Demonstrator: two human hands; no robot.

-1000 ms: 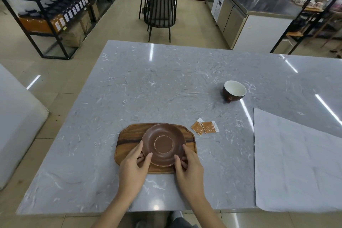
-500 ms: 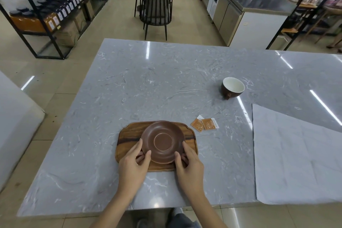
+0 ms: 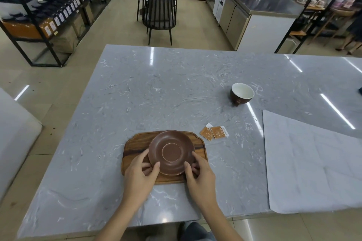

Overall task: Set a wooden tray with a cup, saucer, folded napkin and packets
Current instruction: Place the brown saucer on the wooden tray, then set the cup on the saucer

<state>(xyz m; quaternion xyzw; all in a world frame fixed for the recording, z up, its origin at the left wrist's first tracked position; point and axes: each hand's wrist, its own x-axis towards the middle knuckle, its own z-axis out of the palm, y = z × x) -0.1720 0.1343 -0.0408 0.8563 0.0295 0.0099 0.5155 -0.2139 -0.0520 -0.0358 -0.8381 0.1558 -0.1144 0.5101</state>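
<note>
A brown saucer [image 3: 172,152] lies on the wooden tray [image 3: 135,145] near the table's front edge. My left hand [image 3: 140,174] pinches the saucer's near-left rim, thumb on top and fingers curled beneath. My right hand [image 3: 199,175] pinches the near-right rim the same way. Two orange packets [image 3: 214,132] lie on the marble just right of the tray. A brown cup [image 3: 242,94] with a white inside stands farther back on the right. A large grey napkin [image 3: 313,164] lies spread flat at the table's right side.
The grey marble table [image 3: 156,88] stretches far back and to the right. Beyond it stand a black chair [image 3: 159,15], dark shelving [image 3: 39,15] on the left and a steel counter [image 3: 254,8] on the right.
The hands and saucer stay in the same place on the tray. Only my head has moved a little.
</note>
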